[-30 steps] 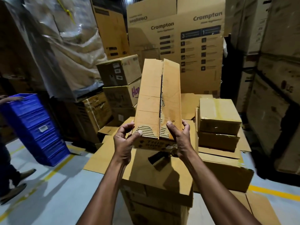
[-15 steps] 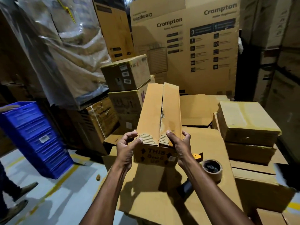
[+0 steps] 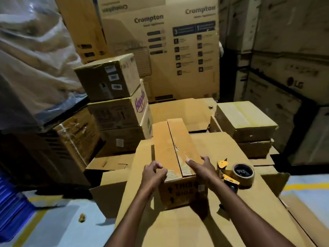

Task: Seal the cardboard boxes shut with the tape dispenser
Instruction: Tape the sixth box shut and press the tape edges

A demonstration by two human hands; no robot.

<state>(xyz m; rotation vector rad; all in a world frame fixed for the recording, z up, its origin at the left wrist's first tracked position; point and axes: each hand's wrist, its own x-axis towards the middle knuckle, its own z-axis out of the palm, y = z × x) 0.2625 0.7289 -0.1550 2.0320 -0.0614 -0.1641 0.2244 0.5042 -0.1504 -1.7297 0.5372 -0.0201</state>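
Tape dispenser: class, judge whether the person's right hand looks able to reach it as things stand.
Probably yes. The tape dispenser lies just right of the right hand, nothing between them, though that hand must first release the box.

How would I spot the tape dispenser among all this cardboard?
Start at the tall Crompton carton at the back, then come down to the long narrow box nearest the camera. Just right of the right hand gripping it lies the tape dispenser: the only non-cardboard item there, with yellow plates and a brown tape roll.
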